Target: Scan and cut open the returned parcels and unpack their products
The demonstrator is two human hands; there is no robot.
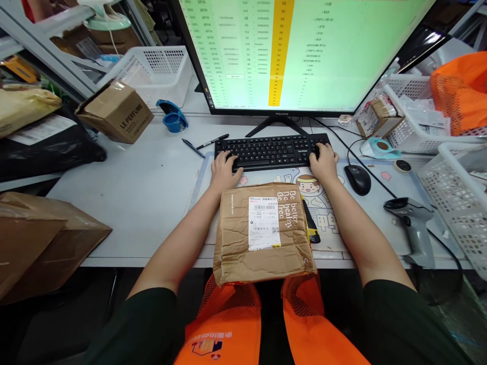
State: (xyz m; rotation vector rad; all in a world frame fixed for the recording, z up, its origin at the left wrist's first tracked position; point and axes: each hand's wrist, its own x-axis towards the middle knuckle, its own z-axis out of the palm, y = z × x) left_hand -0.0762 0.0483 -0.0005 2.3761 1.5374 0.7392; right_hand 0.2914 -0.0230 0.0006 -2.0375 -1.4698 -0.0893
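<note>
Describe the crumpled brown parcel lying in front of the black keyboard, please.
The crumpled brown cardboard parcel is flat, creased and closed, with a white barcoded shipping label on top. It lies on the printed desk mat between the person's forearms, its near end overhanging the desk edge. Neither the left hand nor the right hand holds it; both rest on the black keyboard beyond.
</note>
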